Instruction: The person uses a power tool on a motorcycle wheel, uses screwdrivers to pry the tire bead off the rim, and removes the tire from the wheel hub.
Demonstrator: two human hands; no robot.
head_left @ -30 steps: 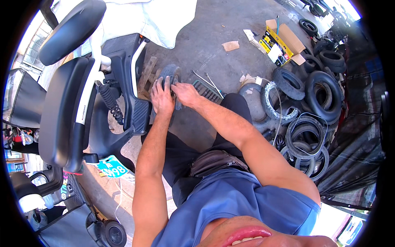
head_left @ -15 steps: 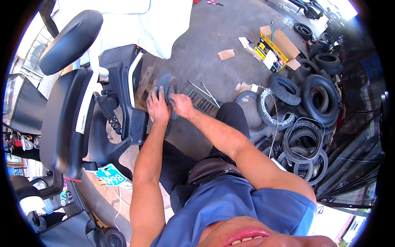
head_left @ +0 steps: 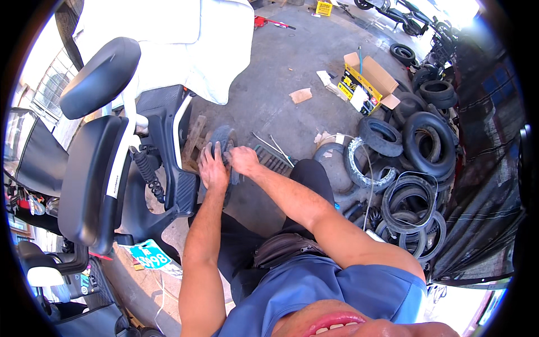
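A scooter wheel with a dark tyre (head_left: 222, 135) stands upright between my knees, beside the scooter's dark footboard. My left hand (head_left: 214, 168) lies over the near part of the tyre, its fingers stretched forward. Against the wheel's right side rests my right hand (head_left: 242, 160), with the fingers curled in. Whatever those fingers hold, if anything, is hidden by the hand. Just right of the hands is a slotted green tray (head_left: 273, 163), with thin metal rods (head_left: 284, 149) lying across it.
The scooter's black seat (head_left: 87, 180) and white frame rise close on my left, above a blue plate (head_left: 149, 255). Piled tyres (head_left: 429, 143) fill the right side by a black sheet (head_left: 477, 208). An open yellow box (head_left: 362, 84) and cardboard scrap (head_left: 301, 95) lie ahead.
The view has tilted up a little, so the floor ahead shows more. Both hands stay at the wheel; the left fingers look slightly more spread.
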